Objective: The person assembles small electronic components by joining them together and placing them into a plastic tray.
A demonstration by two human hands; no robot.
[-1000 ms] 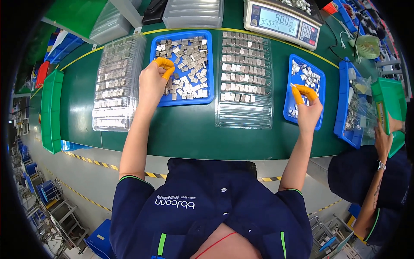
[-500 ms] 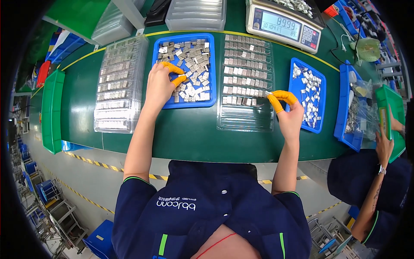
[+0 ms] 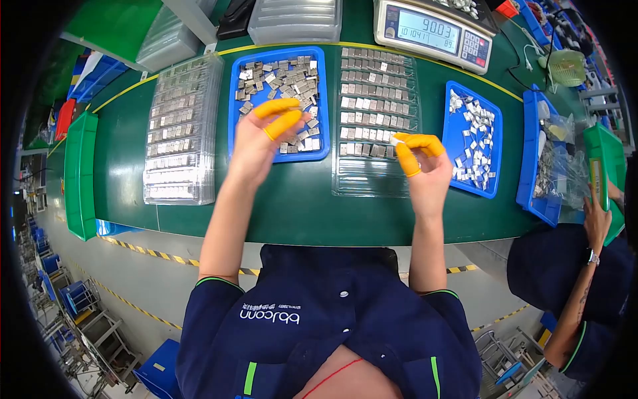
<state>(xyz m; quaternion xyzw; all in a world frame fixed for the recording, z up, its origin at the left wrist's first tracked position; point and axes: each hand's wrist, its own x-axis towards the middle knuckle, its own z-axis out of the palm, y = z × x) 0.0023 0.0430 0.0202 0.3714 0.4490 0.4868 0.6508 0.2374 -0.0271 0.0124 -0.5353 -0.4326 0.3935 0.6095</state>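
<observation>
Yellow finger cots cover the thumb and forefinger of each hand. My left hand (image 3: 256,143) is over the near part of a blue tray (image 3: 323,100) of loose small metal connector shells (image 3: 287,78). Its thumb and forefinger are bent close together; what they hold, if anything, I cannot make out. My right hand (image 3: 428,176) pinches a small whitish metal part (image 3: 397,139) at the right end of a lower row in a clear plastic blister tray (image 3: 369,186). Rows of metal pieces fill most of that tray, and its nearest slots hold none.
At left lies a stack of filled clear trays (image 3: 154,133). Right of my right hand is a blue tray (image 3: 497,133) of small white-and-metal parts. Behind stands a digital scale (image 3: 425,30). A green bin (image 3: 80,173) borders the left edge. A co-worker's hand (image 3: 598,223) holds a green bin at right.
My left hand has moved right and slightly nearer over the loose parts. My right hand has shifted left with the small part, over the blister tray's rows. The scale's reading differs.
</observation>
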